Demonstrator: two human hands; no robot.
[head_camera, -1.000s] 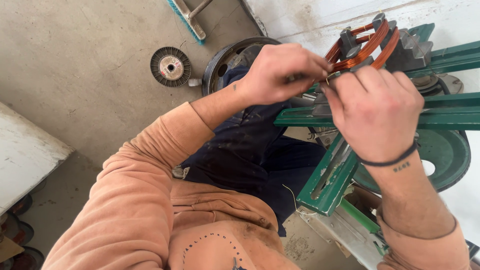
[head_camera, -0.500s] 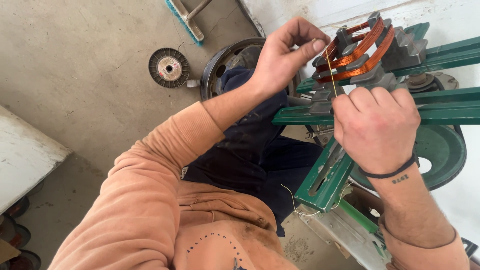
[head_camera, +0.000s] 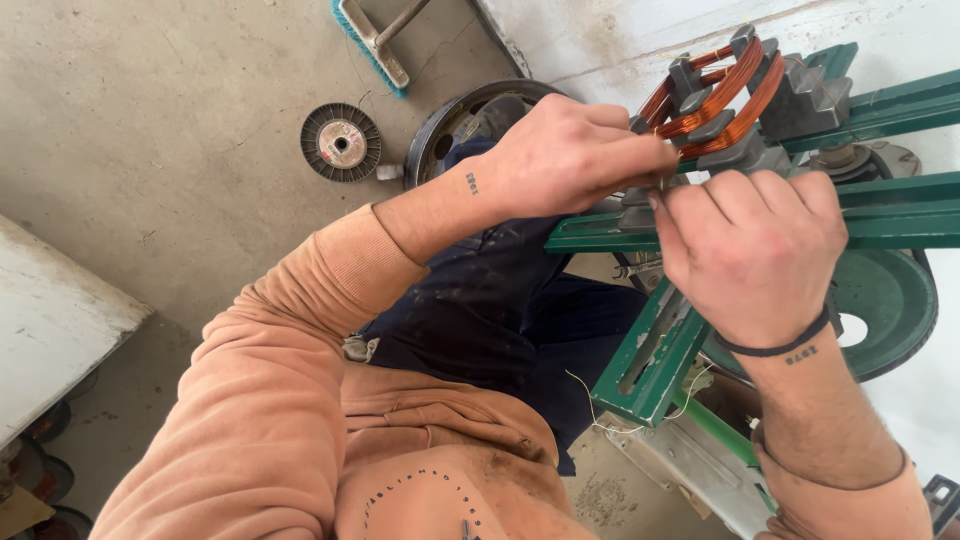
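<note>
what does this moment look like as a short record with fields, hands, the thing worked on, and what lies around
left hand: left hand pinched at the grey stepped former blocks, fingertips meeting the right hand's
right hand: right hand, black band at the wrist, fingers curled over the green metal winding frame
work piece: orange copper wire coils wound round the grey stepped former blocks
machine: round green wheel beside the frame
floor: grey wire spool, dark metal wheel rim, brush with teal bristles
clothing: orange sweatshirt sleeve
</note>
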